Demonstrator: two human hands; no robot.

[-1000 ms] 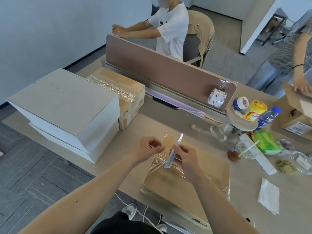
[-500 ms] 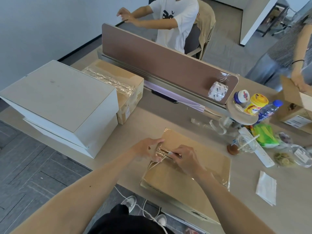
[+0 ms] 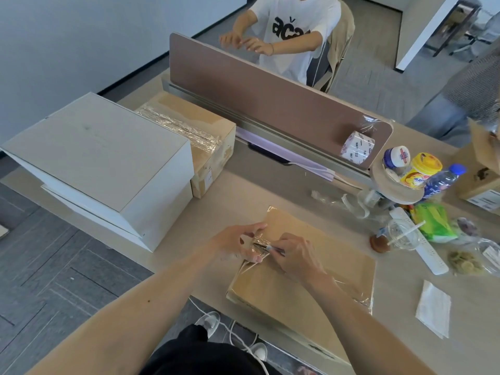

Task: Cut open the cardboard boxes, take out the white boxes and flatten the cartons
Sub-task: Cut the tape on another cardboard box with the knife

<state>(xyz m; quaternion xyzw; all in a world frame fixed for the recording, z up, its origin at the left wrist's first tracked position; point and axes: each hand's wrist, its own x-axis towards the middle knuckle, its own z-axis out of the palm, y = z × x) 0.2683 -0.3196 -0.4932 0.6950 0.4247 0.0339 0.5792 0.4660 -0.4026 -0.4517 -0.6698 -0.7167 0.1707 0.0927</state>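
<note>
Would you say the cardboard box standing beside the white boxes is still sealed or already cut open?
Still sealed, it appears: the cardboard box has its top flaps lying flat and closed, with clear wrap stretched across them beside the white boxes.

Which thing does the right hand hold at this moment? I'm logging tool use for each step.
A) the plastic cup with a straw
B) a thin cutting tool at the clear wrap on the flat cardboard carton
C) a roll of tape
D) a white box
B: the right hand has a thin cutting tool in its grip, its tip in the clear plastic wrap that the left hand pinches over the flat cardboard carton.
</note>
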